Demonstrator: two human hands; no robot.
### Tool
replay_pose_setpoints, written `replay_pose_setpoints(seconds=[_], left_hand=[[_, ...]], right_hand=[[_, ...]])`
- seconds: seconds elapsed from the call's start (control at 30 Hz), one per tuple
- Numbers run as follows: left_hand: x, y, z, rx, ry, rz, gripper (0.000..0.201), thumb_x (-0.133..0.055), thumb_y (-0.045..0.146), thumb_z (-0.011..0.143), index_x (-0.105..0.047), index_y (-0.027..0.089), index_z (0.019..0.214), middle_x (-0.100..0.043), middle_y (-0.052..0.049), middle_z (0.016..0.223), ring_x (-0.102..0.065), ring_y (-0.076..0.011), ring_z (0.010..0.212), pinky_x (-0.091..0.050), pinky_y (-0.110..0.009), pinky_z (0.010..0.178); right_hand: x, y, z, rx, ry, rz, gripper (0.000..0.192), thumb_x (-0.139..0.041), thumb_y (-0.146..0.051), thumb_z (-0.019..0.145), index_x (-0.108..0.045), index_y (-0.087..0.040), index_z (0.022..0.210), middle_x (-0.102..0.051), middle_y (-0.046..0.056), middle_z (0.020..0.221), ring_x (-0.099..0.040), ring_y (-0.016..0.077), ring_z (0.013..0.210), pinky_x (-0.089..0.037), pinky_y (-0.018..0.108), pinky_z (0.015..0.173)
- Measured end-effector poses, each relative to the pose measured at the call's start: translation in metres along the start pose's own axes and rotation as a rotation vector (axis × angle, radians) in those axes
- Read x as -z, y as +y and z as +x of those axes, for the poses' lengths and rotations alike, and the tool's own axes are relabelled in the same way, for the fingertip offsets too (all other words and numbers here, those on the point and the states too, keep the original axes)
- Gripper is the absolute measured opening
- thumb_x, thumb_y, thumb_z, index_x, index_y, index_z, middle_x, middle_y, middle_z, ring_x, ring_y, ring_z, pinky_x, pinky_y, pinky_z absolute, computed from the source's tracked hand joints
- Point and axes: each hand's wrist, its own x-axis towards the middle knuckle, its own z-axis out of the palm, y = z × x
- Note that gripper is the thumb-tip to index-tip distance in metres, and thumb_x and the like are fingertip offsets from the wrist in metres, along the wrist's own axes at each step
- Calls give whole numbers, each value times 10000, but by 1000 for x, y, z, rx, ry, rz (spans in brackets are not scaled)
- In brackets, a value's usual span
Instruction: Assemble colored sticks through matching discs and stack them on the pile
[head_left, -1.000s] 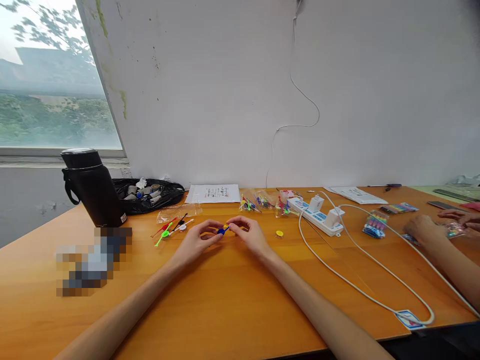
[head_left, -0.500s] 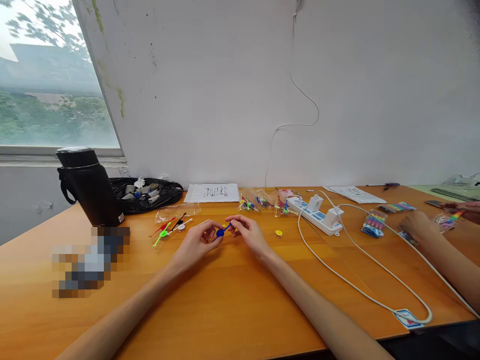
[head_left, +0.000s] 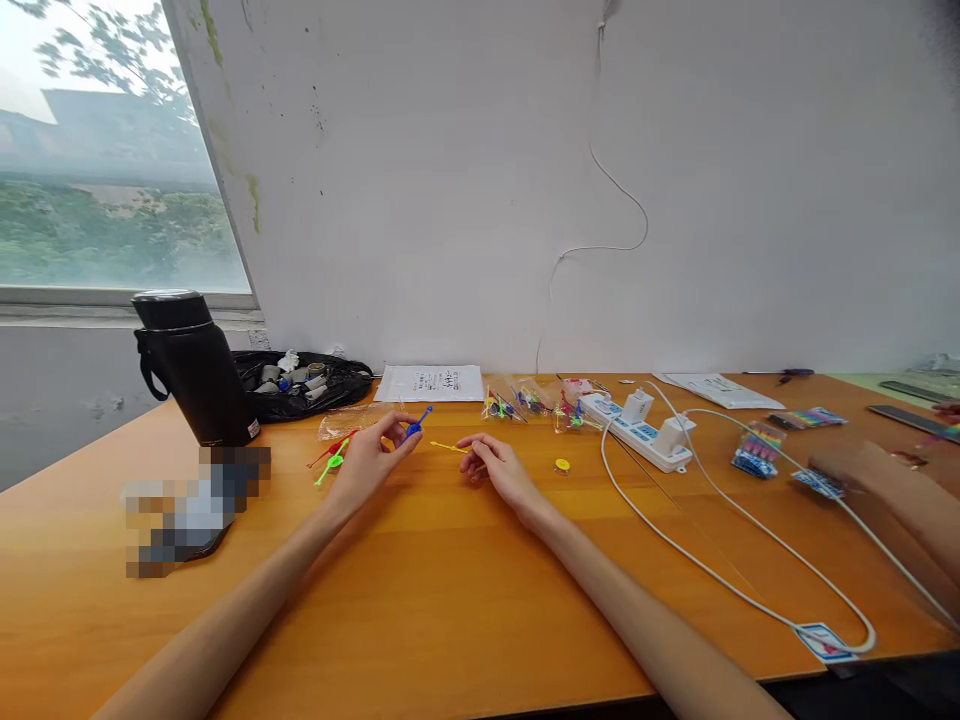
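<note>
The left hand (head_left: 367, 460) pinches a blue plastic pick (head_left: 417, 422) between its fingertips, raised just above the wooden table (head_left: 450, 580). The right hand (head_left: 501, 468) rests loosely curled, touching a yellow pick (head_left: 448, 447) lying on the table between both hands.

Blue round-headed pin (head_left: 417, 423) tilted up; yellow pin (head_left: 448, 447) lying flat.

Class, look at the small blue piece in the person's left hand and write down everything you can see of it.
The blue piece is a small, bright blue item that looks like plastic: a round, flat head with a thin straight stem. The left hand pinches the head between its fingers, lifted off the wooden table. The stem points up and to the right, away from the hand. Nothing else touches it; finer detail is too small to tell.
</note>
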Motion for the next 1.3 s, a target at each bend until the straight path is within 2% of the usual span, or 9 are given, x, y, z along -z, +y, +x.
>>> replay_pose_setpoints(seconds=[0.13, 0.23, 0.4, 0.53, 0.67, 0.87, 1.03, 1.2, 1.3], left_hand=[[23, -11, 10, 12, 13, 224, 350, -515, 537, 916, -643, 234, 1037, -650, 3, 764, -588, -160, 704, -394, -250, 641], [46, -24, 17, 120, 46, 451, 384, -461, 563, 929, -643, 235, 1013, -684, -11, 785, -605, -179, 701, -354, -259, 595], [80, -53, 21, 193, 55, 742, 371, -410, 514, 946, -655, 237, 976, -724, -62, 1006, -635, -260, 951, -348, -277, 597], [95, -76, 19, 261, -29, 862, 422, -406, 515, 932, -689, 214, 1018, -708, -116, 1097, -627, -320, 998, -388, -321, 641], [98, -85, 19, 295, -123, 891, 436, -443, 514, 890, -738, 206, 980, -725, -141, 1080, -647, -350, 952, -410, -357, 691], [96, -78, 18, 369, -218, 843, 350, -520, 451, 803, -764, 211, 876, -761, -139, 903, -679, -334, 854, -389, -319, 630], [96, -78, 17, 418, -239, 804, 363, -514, 465, 802, -774, 223, 874, -763, -140, 936, -677, -326, 832, -386, -313, 624], [92, -84, 17, 334, -158, 835, 362, -488, 447, 822, -738, 193, 882, -739, -153, 933, -643, -339, 876, -401, -345, 694], [82, -79, 21, 172, 10, 805, 273, -476, 394, 843, -645, 180, 856, -700, -132, 979, -600, -307, 930, -402, -336, 745]], right_hand=[[0, 2, -1, 5, -24, -5, 297, -521, -427, 862, -644, -173, 953, -652, 15, 721, -599, 122, 635, -435, 231, 585], [0, 6, 0, 5, -33, -16, 276, -519, -404, 866, -645, -172, 947, -653, 12, 714, -600, 119, 622, -437, 229, 579], [-1, 9, 2, 24, -49, -61, 259, -508, -385, 873, -644, -171, 928, -646, 10, 700, -593, 116, 611, -444, 227, 581], [-1, 10, 2, 28, -61, -74, 258, -496, -377, 882, -647, -174, 934, -649, 13, 705, -593, 119, 614, -446, 229, 581], [0, 11, 1, 38, -74, -94, 269, -488, -377, 891, -649, -169, 949, -649, 13, 713, -593, 119, 618, -448, 233, 589], [1, 11, 1, 40, -88, -118, 267, -486, -368, 895, -654, -169, 953, -655, 12, 717, -597, 120, 625, -458, 241, 610], [1, 14, 3, 43, -101, -135, 262, -478, -356, 905, -653, -166, 956, -656, 18, 716, -594, 121, 622, -459, 240, 615], [0, 8, -1, 63, -134, -222, 290, -458, -387, 933, -643, -165, 962, -670, 28, 736, -606, 133, 641, -467, 245, 641], [9, -10, -6, 179, -82, -557, 303, -434, -392, 969, -643, -181, 909, -685, 40, 767, -629, 156, 709, -447, 249, 683]])
